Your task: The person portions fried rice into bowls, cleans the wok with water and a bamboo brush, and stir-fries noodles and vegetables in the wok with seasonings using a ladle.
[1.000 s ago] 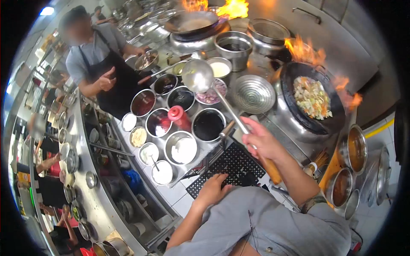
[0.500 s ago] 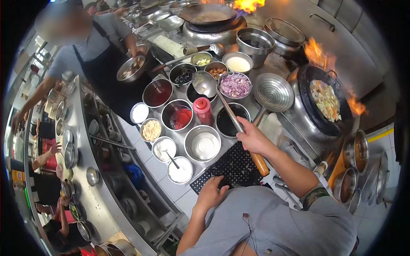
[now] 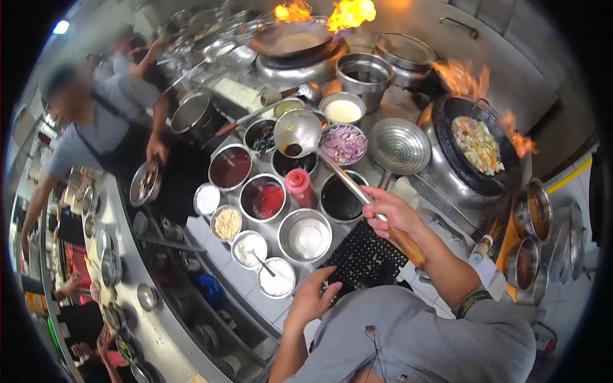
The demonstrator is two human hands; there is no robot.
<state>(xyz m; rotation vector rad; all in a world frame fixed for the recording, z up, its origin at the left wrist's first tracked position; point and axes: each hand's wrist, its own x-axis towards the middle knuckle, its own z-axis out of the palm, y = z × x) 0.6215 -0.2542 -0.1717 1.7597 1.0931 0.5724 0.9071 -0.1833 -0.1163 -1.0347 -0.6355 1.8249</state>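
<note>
My right hand (image 3: 391, 214) is wrapped round the long handle of a ladle (image 3: 299, 131). The ladle's bowl hangs above the dark pot of sauce (image 3: 287, 163), with a little dark liquid in it. My left hand (image 3: 313, 299) is held low in front of my body, fingers apart and holding nothing, beside the black perforated mat (image 3: 367, 258). Close to the ladle stand a bowl of chopped purple onion (image 3: 345, 144), a red squeeze bottle (image 3: 300, 189) and a pot of dark liquid (image 3: 345, 198). Chopped food lies in the wok (image 3: 477, 145) at the right.
Flames (image 3: 463, 80) rise behind the wok. A perforated strainer (image 3: 400, 147) rests beside it. Tubs of white powder (image 3: 276, 277) stand near my left hand. At the left, a co-worker (image 3: 102, 121) holds a bowl (image 3: 145, 183) by a steel counter (image 3: 137, 274).
The ladle's bowl has risen off the dark pot and now shows dark liquid. My left hand has shifted slightly. The co-worker has lowered the bowl and moved left.
</note>
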